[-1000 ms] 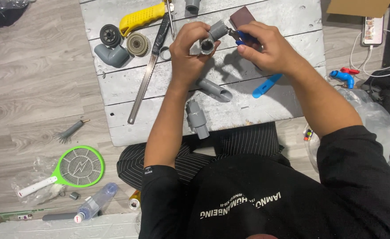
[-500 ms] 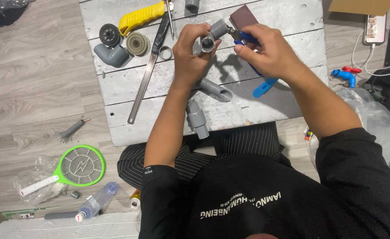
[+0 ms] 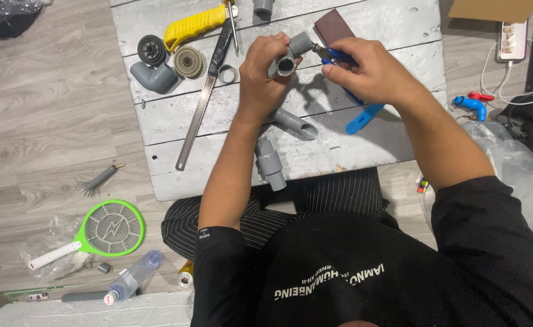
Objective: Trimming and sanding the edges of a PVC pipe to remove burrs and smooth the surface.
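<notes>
Left hand [image 3: 265, 72] still grips the grey pipe fitting [image 3: 294, 53]; right hand [image 3: 369, 75] still clasps blue-handled pliers [image 3: 338, 56].

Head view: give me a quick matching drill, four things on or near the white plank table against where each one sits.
Things:
1. grey plastic pipe fitting
2. grey plastic elbow joint
3. green racket-shaped swatter
4. long metal saw blade

Places:
A. on the wooden floor
B. held in the left hand
C. at the table's left edge
D. lying slantwise on the table, left of the left forearm

Pairs: 1-B, 2-C, 3-A, 4-D
</notes>
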